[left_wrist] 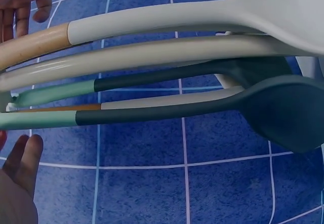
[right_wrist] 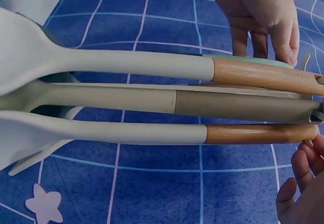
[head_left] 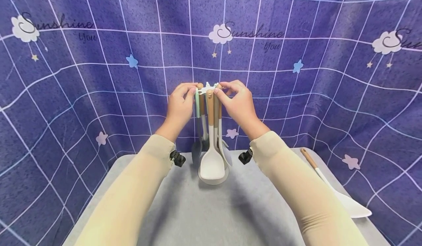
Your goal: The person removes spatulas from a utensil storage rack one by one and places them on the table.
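At the centre of the head view a utensil rack with a white top carries several hanging kitchen utensils. My left hand pinches the rack's left rim, close to a mint-green handle. On the opposite side my right hand pinches the rim beside the wooden handle ends; its fingertips meet a wooden handle in the right wrist view. Facing me hangs a white turner with a wooden handle. A dark spoon-like utensil with a mint handle shows in the left wrist view. Fingertip contact is partly hidden.
The rack's round base stands on a grey table near its back edge. A white turner with a wooden handle lies at the table's right, partly behind my right sleeve. A blue gridded curtain hangs behind and at both sides.
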Available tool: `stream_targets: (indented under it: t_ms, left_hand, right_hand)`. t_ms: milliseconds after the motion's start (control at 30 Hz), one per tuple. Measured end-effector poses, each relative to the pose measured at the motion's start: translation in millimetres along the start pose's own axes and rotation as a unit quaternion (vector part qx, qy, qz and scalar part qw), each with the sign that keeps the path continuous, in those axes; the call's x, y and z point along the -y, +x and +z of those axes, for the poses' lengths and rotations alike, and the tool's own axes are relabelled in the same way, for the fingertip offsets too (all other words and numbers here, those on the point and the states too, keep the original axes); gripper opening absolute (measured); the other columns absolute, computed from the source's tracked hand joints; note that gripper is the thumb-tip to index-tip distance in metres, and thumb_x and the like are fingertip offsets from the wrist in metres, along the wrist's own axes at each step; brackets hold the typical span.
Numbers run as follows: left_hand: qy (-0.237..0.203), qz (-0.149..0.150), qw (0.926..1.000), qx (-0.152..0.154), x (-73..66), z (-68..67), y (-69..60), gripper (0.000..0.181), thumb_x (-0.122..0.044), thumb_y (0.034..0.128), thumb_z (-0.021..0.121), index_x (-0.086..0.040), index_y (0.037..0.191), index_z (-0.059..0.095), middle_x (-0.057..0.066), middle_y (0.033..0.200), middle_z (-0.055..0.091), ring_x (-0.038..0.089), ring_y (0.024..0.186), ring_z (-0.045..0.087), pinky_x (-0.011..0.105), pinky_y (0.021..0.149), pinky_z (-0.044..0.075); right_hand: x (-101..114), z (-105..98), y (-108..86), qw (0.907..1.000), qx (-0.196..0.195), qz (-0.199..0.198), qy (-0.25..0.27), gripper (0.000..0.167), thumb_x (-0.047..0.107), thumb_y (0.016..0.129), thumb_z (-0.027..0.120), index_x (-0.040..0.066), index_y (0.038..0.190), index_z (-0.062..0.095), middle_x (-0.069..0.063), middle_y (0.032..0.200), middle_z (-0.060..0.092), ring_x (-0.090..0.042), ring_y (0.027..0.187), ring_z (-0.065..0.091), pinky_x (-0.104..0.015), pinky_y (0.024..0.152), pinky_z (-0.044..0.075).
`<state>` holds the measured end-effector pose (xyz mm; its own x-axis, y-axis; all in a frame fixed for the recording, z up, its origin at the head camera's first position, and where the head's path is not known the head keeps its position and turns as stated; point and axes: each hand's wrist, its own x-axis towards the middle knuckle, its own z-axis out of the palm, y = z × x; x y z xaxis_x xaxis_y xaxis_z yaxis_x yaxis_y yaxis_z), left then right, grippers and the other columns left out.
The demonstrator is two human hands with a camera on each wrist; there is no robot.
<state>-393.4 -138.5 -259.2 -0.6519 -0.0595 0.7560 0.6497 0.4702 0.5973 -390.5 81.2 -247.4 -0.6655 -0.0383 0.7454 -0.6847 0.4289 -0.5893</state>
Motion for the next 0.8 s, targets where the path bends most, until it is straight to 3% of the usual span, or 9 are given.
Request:
stream_targets:
  t_ms: [233,467,567,667,800]
  left_hand:
    - [-0.017,-0.038,0.9990,0.018,-3.0,1.1,-0.8,0.029,-0.022,0.1183,0.061,-0.002,0.122,0.081,0.004,0.146,0.077,0.025,0.120,0.079,0.037,0.089,0.072]
    - [-0.033,-0.056,0.9974,0.032,-6.3,-0.6,0.4,0.029,-0.024,0.1181,0.061,-0.005,0.130,0.081,0.005,0.145,0.077,0.028,0.112,0.079,0.032,0.086,0.069]
    - [-0.022,-0.035,0.9989,0.022,-6.1,-2.0,-2.2,0.029,-0.026,0.1176,0.063,-0.010,0.135,0.081,0.005,0.143,0.078,0.026,0.119,0.077,0.034,0.095,0.067]
    - [-0.021,0.012,0.9996,0.016,-6.6,-3.0,-4.0,0.028,-0.024,0.1171,0.064,-0.011,0.135,0.082,0.008,0.143,0.079,0.022,0.139,0.072,0.036,0.114,0.062]
    - [-0.024,0.075,0.9965,0.029,-7.8,-4.3,-4.1,0.029,-0.021,0.1167,0.065,-0.007,0.134,0.083,0.013,0.147,0.078,0.025,0.150,0.066,0.040,0.130,0.051]
  right_hand:
    - [-1.7,0.4,-2.5,0.9996,-0.019,-0.017,-0.013,0.039,0.035,0.103,0.086,0.007,0.129,0.085,-0.010,0.113,0.078,-0.025,0.098,0.071,-0.045,0.093,0.057]
    - [-3.5,-0.5,-3.4,0.9994,-0.031,-0.016,-0.006,0.037,0.034,0.101,0.087,0.007,0.126,0.086,-0.014,0.113,0.078,-0.024,0.094,0.069,-0.035,0.087,0.051]
    - [-4.9,0.5,-4.0,0.9994,-0.026,-0.021,-0.002,0.038,0.034,0.102,0.087,0.006,0.128,0.085,-0.015,0.117,0.078,-0.024,0.094,0.070,-0.034,0.087,0.053]
    - [-5.9,1.2,-4.7,0.9994,-0.022,-0.026,0.002,0.039,0.033,0.103,0.086,0.005,0.129,0.084,-0.012,0.119,0.078,-0.022,0.095,0.072,-0.035,0.087,0.055]
    - [-4.8,0.7,-4.9,0.9992,-0.023,-0.032,0.008,0.039,0.032,0.103,0.086,0.004,0.130,0.083,-0.009,0.119,0.077,-0.024,0.096,0.073,-0.038,0.087,0.057]
